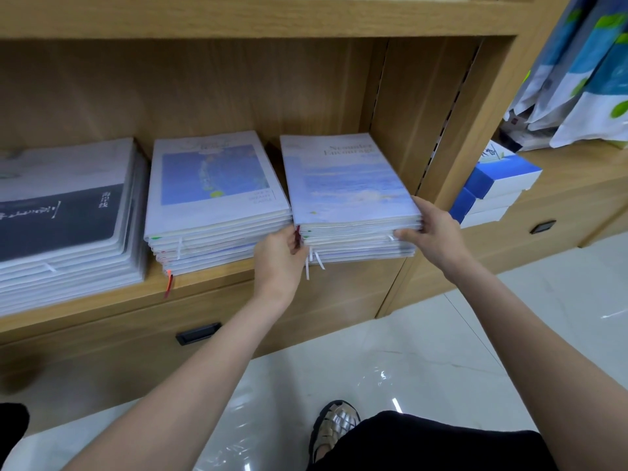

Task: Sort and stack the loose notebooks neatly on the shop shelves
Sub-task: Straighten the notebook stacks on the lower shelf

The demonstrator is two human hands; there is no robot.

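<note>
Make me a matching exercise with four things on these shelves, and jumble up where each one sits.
Things:
1. dark grey-covered notebook stack
2. blue-picture notebook stack
3. pale sky-cover notebook stack
4. blue-and-white boxes

Places:
A. between both hands
B. neighbouring unit, far right
C. far left
D. middle of the shelf

Pairs: 1-C, 2-D, 3-A, 4-B

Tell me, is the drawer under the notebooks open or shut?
Shut. The drawer front sits flush with the wooden cabinet below the shelf, and its black handle is not pulled out. No hand touches it.
</note>
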